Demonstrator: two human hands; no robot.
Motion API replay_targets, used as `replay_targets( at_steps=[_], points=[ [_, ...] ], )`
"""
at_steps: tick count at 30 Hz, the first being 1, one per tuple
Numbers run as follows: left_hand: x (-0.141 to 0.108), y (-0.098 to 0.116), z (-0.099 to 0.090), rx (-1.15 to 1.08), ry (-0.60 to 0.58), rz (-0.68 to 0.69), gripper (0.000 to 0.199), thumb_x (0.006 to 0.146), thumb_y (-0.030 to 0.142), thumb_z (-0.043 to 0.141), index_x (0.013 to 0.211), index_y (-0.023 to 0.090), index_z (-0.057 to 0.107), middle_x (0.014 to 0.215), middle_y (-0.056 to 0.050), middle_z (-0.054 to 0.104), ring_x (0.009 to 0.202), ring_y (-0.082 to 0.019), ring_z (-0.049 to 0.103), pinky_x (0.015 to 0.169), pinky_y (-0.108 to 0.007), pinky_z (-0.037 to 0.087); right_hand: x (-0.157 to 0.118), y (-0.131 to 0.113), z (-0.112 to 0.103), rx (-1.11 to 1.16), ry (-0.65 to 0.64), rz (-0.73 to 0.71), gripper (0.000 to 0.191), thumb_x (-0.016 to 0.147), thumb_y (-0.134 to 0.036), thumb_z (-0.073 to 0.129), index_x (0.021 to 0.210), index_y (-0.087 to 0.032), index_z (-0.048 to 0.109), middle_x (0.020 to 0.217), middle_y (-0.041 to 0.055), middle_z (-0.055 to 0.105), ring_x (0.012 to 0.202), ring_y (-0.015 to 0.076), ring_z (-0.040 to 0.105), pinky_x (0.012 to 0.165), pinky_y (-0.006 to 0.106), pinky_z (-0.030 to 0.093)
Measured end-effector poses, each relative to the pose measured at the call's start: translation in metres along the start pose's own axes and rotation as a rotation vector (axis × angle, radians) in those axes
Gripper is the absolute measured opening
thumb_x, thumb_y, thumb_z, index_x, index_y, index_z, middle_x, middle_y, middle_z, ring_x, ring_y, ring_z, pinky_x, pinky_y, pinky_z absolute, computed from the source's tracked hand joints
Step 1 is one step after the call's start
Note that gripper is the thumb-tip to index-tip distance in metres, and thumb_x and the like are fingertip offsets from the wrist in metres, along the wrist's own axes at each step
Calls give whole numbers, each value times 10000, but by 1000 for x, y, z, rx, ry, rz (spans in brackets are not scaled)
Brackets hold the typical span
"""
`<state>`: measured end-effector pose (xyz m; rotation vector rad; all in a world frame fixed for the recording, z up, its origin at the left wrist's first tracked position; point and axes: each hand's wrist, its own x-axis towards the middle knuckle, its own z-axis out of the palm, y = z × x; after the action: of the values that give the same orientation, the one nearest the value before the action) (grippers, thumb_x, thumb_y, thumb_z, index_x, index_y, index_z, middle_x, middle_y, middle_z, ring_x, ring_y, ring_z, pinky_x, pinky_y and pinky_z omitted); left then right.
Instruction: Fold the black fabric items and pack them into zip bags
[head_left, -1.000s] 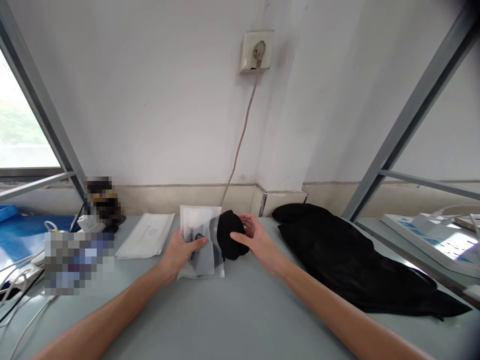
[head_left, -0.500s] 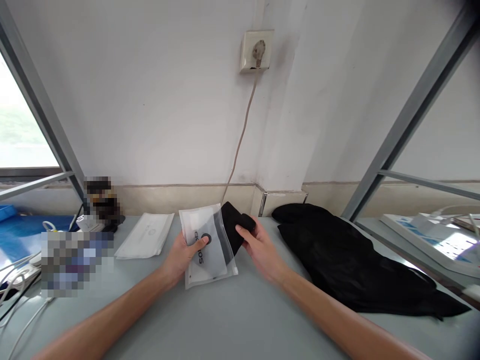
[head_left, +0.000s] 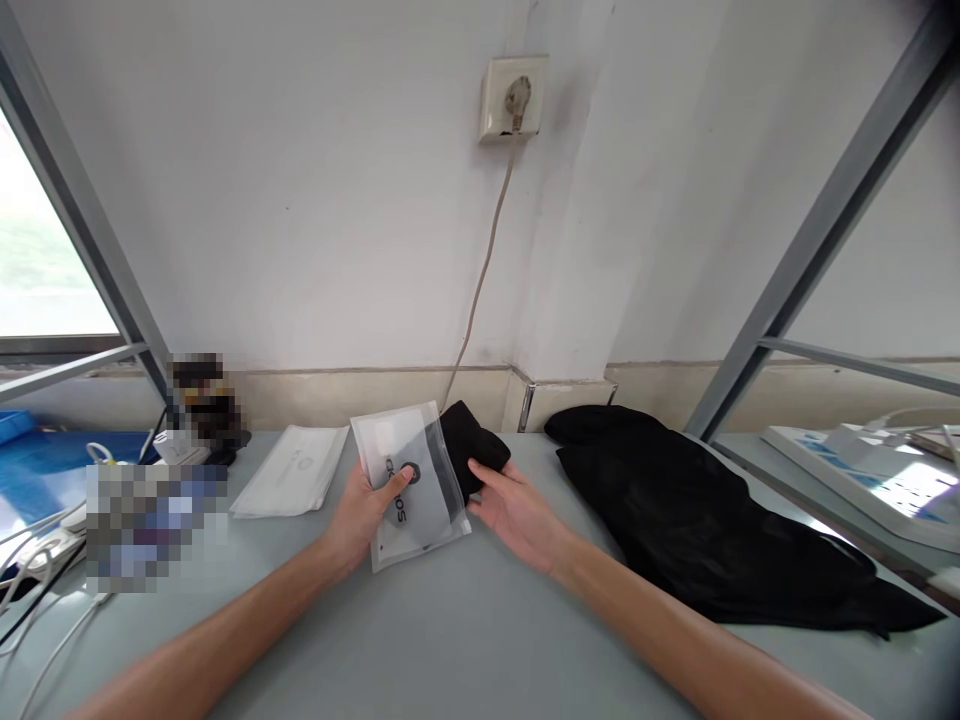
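A translucent zip bag (head_left: pixel 427 505) with dark lettering is gripped near its left side by my left hand (head_left: pixel 367 510), the thumb lying over the round mark. Folded black cloth (head_left: pixel 471 445) sticks out of the bag's right side, and part of it shows grey through the plastic. My right hand (head_left: pixel 514 505) pinches the lower right part of this cloth, thumb on top, other fingers partly hidden beneath. Both hands are above the grey table (head_left: pixel 450 650).
Flat white bags (head_left: pixel 292 472) lie on the left, near a white charger and cables (head_left: pixel 45 560). A large black cloth item (head_left: pixel 697 520) spreads over the right side. Grey metal posts (head_left: pixel 817 220) slant at both sides. A cord hangs from the wall socket (head_left: pixel 515 98).
My right hand has shifted lower along the black cloth, with its fingers now at the lower edge. The bag and cloth have moved slightly up and left.
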<state>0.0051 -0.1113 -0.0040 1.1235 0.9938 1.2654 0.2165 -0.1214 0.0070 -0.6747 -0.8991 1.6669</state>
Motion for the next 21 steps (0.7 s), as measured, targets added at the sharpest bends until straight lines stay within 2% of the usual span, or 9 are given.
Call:
replay_targets(
  at_steps=[3,7,12,17,21],
  points=[
    [-2,-1,1,-15,-66,-100,572,840,605,783,1246,216,680,1172,-112,775,1032,-290,744,865,-373,600,-2,1,4,-39,2,-2,579,870,-398,806,1407,-373,591,1480,21,636,1300,293,618,930,437,587],
    [-6,3,2,-74,-103,-219,575,837,634,770,1234,227,687,1099,-111,797,975,-306,763,831,-394,608,-2,5,4,-68,2,-25,609,843,-422,824,1405,-342,603,1397,40,697,1218,300,668,936,446,584],
    [-5,11,-4,-169,-130,-416,545,897,656,680,1169,186,717,1079,-145,798,1050,-334,745,880,-418,594,3,9,-6,-122,16,21,666,821,-434,843,1426,-370,572,1342,11,725,1157,285,688,863,409,594],
    [1,10,-10,-159,-48,-422,528,922,637,656,1178,178,706,1095,-147,792,1057,-324,737,855,-401,586,2,3,-7,-187,-31,86,629,800,-420,862,1368,-340,606,1310,25,735,1105,284,704,770,378,593],
    [0,9,-9,-151,-76,-401,526,919,632,670,1183,178,700,1107,-144,788,1037,-312,740,828,-374,573,-1,3,-3,-178,-22,128,515,804,-365,862,1269,-279,661,1219,45,770,1080,289,719,772,380,603]
  ],
)
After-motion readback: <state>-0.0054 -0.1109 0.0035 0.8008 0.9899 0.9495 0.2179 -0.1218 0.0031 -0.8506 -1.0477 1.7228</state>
